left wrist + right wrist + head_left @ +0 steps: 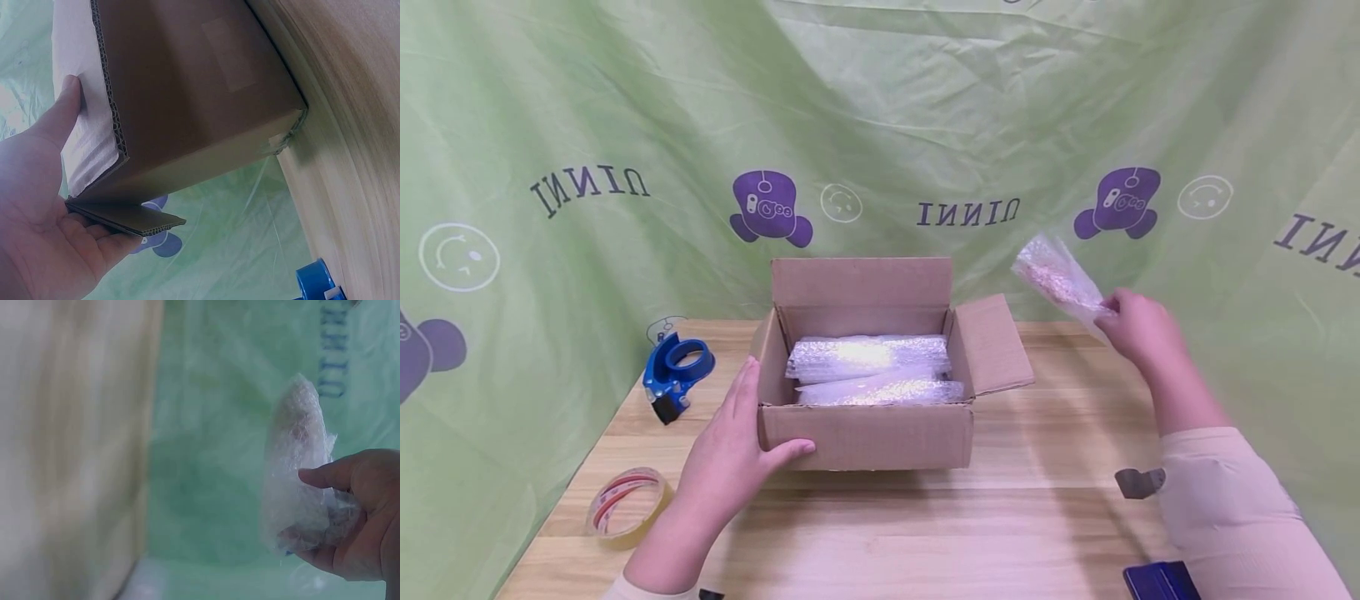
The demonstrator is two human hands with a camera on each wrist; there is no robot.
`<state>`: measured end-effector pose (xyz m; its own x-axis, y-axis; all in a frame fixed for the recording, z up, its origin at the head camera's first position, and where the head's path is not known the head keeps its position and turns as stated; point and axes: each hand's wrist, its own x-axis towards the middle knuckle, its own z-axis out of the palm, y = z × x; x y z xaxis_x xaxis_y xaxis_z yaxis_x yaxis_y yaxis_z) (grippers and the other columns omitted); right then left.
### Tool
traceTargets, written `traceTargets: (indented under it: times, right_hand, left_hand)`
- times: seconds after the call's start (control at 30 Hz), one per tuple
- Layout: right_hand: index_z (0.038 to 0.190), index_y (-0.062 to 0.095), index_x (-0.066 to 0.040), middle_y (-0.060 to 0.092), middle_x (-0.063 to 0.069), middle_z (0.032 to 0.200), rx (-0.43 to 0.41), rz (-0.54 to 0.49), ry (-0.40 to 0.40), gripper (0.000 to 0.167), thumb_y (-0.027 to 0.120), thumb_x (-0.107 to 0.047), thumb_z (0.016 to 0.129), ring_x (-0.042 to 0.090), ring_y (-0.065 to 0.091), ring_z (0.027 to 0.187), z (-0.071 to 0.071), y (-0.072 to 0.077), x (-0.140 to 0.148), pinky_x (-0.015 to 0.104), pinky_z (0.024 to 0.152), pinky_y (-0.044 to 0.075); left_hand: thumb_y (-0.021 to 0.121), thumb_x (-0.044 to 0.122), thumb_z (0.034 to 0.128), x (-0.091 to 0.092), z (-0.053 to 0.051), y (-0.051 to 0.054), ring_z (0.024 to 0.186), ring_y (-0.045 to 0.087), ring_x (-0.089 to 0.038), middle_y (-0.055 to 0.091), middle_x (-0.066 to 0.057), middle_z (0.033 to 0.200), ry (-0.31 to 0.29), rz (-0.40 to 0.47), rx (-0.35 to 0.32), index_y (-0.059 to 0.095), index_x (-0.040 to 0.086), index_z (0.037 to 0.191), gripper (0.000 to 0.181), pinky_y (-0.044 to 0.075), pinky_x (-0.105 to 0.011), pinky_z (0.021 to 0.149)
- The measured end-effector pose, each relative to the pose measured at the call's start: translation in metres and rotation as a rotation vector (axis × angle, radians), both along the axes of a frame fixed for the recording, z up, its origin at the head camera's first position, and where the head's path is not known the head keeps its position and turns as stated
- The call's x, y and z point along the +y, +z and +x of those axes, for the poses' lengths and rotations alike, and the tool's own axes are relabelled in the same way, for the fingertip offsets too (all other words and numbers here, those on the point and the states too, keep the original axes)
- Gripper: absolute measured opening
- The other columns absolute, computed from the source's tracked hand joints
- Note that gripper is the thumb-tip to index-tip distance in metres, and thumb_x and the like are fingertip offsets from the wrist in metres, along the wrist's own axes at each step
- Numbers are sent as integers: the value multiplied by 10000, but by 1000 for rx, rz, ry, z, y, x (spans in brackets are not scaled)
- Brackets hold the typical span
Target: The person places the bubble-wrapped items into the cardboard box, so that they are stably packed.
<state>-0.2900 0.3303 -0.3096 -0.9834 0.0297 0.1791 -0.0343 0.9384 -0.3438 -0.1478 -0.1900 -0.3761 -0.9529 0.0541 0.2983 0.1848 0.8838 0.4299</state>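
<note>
An open cardboard box [865,437] stands mid-table with bubble-wrapped packages [868,357] lying inside. My left hand [730,442] grips the box's left front corner, thumb along the front wall and fingers on the left side. The left wrist view shows the thumb of that hand [47,206] against one cardboard flap [87,94] and the fingers by another. Off to the right, my right hand [1142,329] pinches one end of a bubble-wrapped package [1060,279] in the air. Pinkish contents show through its clear wrap; what they are cannot be told.
A blue tape dispenser [673,375] sits at the table's left edge. Nearer lies a roll of clear tape [628,508]. The box's right flap [994,343] sticks outward. A dark blue object [1161,581] is partly visible at bottom right. Green printed cloth [880,150] hangs behind.
</note>
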Motion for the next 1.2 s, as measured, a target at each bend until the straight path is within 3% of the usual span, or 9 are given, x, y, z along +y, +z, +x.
traceTargets:
  times: [0.37, 0.6, 0.87, 1.2]
  right_hand:
    - [1163, 596, -23, 625, 228, 1120, 119, -39, 86, 339, 544, -291, 963, 375, 567, 917, 22, 51, -60, 557, 776, 453]
    - [1120, 613, -18, 629, 200, 1094, 162, -83, 173, 295, 584, -267, 966, 352, 580, 942, 31, 70, -99, 540, 803, 465]
    - [1043, 654, -45, 653, 145, 1092, 199, -71, 338, 171, 634, -180, 940, 330, 588, 1033, 27, 68, -145, 537, 925, 470]
    - [1037, 654, -80, 657, 103, 1123, 205, 63, 486, 139, 658, -146, 915, 309, 567, 1119, 27, 44, -193, 490, 984, 472]
  left_hand:
    - [708, 709, 722, 1, -1, -1, 1421, 325, -432, 165, -163, 1634, -8, -3, 4, 44, 90, 1587, 1254, 382, -621, 1063]
    - [698, 717, 724, 1, -1, 1, 1420, 323, -435, 153, -157, 1638, -3, -6, -2, 35, 93, 1587, 1255, 384, -628, 1056]
    - [703, 714, 722, 1, -1, 1, 1422, 315, -439, 153, -166, 1636, -4, -9, 2, 46, 78, 1585, 1258, 373, -624, 1068]
    - [694, 726, 720, 0, 0, 0, 1417, 326, -439, 166, -174, 1631, -1, -5, 1, 51, 83, 1586, 1255, 381, -628, 1058]
